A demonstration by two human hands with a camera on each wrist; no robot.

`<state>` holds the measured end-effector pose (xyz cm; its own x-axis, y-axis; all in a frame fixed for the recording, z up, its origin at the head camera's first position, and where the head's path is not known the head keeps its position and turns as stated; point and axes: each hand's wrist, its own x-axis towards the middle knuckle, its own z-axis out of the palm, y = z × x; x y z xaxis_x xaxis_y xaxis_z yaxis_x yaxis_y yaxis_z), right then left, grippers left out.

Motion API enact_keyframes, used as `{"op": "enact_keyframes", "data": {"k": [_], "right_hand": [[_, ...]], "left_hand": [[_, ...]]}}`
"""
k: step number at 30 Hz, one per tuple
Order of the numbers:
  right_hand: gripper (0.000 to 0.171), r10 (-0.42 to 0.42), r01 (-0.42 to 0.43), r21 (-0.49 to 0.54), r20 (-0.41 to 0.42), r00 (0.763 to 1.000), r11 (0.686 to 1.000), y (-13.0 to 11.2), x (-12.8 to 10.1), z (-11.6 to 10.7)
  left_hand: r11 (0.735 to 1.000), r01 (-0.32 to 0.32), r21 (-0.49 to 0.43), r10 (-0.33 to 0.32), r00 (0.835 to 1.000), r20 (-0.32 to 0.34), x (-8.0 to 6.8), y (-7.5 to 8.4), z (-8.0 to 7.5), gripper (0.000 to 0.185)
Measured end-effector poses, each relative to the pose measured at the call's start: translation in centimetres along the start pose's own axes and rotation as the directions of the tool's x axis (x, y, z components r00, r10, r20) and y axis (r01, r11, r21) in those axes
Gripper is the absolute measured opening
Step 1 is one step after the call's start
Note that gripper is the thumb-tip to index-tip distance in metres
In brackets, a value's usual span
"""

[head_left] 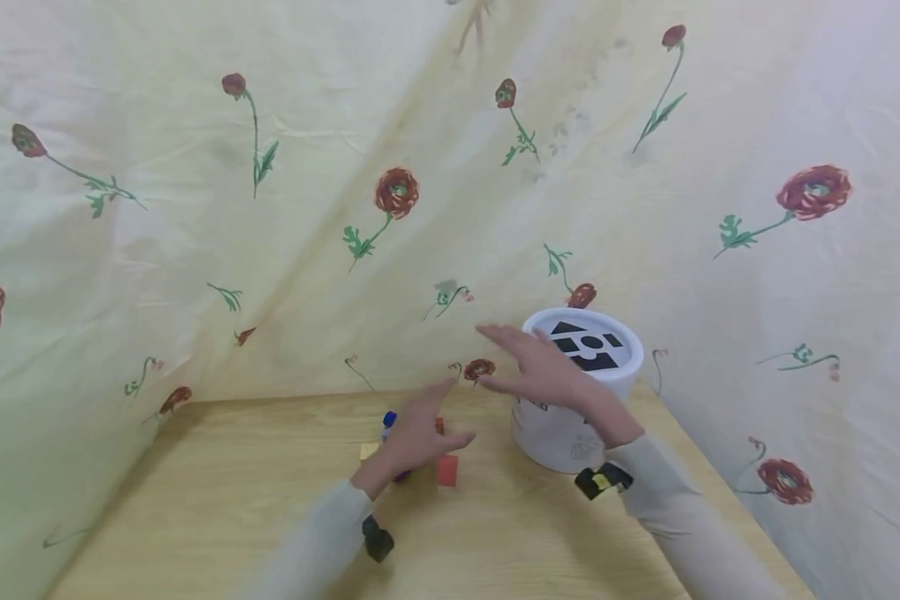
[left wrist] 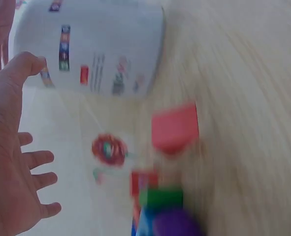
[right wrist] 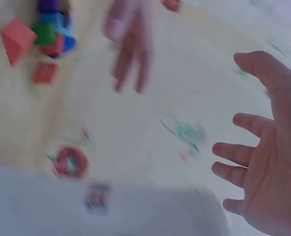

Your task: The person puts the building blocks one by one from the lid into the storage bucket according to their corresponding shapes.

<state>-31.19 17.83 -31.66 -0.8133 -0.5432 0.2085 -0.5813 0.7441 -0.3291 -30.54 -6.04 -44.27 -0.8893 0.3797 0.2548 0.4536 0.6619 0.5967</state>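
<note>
Hovering flat and holding nothing, the left hand floats over the little pile of colored blocks on the bench, while the right hand, also spread wide and holding nothing, floats beside the white tub with shape holes.

Two hands show, the left hand and the right hand, both with fingers spread and holding nothing. One white tub stands on the one bench. The small coloured blocks overlap in a blurred cluster; their number cannot be told.
</note>
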Motion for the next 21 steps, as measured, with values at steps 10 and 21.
{"op": "enact_keyframes", "data": {"k": [10, 21], "right_hand": [[0.09, 0.258, -0.221, 0.323, -0.076, 0.963, 0.92, 7.1, -5.9, -5.9], [0.099, 0.315, -0.224, 0.541, -0.08, 0.946, 0.811, 16.5, -11.1, -3.9]], "left_hand": [[0.914, 0.138, -0.383, -0.157, 0.987, -0.018, 2.5, 3.6, 5.8, 0.099], [0.797, 0.096, -0.596, -0.144, 0.989, -0.032, 4.5, 4.5, 9.7, 0.097]]}}
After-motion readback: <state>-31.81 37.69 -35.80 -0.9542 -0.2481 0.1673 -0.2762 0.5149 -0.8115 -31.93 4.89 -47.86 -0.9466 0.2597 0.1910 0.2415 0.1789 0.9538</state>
